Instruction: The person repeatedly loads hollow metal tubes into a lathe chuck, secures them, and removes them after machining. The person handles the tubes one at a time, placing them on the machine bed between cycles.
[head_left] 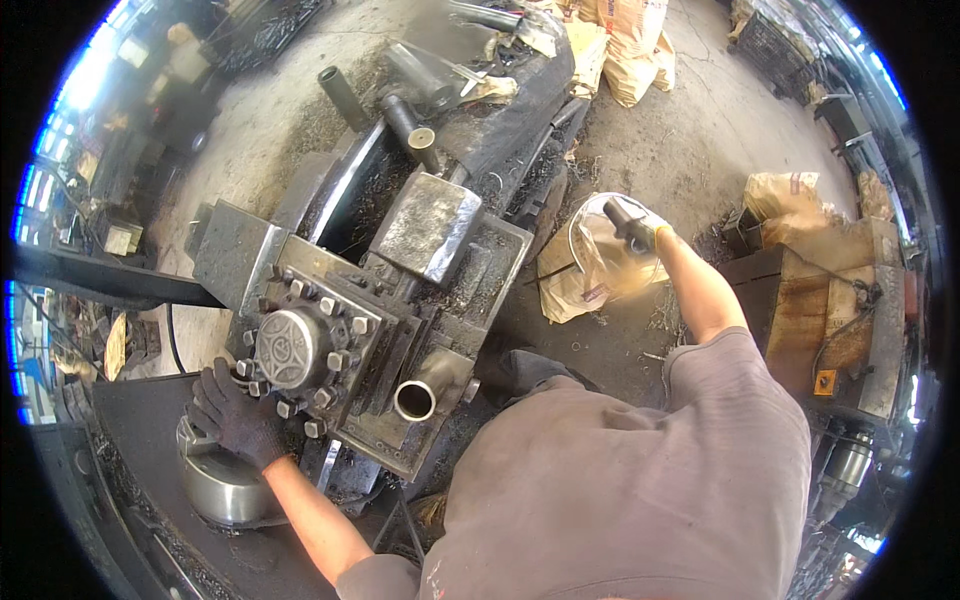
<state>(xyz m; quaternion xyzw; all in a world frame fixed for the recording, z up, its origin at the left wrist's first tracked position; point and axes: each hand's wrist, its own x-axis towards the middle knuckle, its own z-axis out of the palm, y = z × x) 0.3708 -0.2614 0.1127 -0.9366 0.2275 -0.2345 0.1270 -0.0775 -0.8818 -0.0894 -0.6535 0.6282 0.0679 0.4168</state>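
My left hand (238, 415), in a dark glove, lies against the left edge of a square tool post (290, 348) on a lathe-like machine. Its fingers are stretched out beside the bolts (285, 409) that ring the round, star-patterned cap. Just below that hand is a shiny round metal part (228, 490). Out to the right, my gloved right hand (640, 240) is closed around a short dark cylindrical piece (620, 213). It hangs above a container (580, 285) with a pale rim and a crumpled paper-and-plastic lining. The right fingers are partly hidden.
A metal tube (415, 400) lies open-ended on the carriage, near a block (428, 226). Dark cylinders (343, 98) stand farther along the bed among metal chips. Paper sacks (632, 50) lean at the back. A rusty cabinet (835, 310) stands at right.
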